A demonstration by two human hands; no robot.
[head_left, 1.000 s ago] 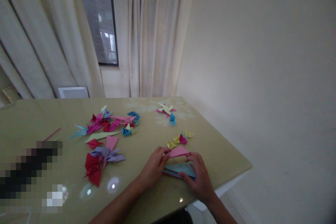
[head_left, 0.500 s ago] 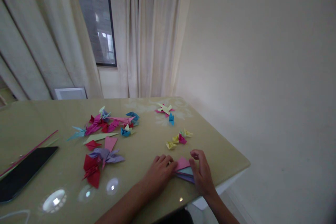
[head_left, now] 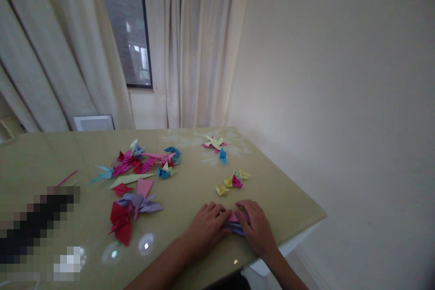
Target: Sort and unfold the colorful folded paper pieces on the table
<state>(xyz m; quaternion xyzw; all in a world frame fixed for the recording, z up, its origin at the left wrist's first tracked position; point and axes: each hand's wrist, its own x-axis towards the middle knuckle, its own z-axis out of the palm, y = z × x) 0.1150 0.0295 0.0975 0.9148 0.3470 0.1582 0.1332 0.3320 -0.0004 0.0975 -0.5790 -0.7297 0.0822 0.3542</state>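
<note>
Right hand [head_left: 255, 226] shifts onto folded pink paper triangle [head_left: 233, 217]; left hand [head_left: 209, 226] at nine o'clock; both half-curled, grip unclear, seemingly steadying.

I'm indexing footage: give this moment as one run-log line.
left hand: touching paper stack | right hand: touching same stack | stack: pink above purple | beyond: magenta piece among yellow pieces

Looks like home: pale curtains [head_left: 208, 50], window [head_left: 124, 27], glossy table [head_left: 272, 190].

Head cam, looks fwd/down over table [head_left: 282, 208]; L hand [head_left: 209, 225], R hand [head_left: 255, 227] near.
</note>
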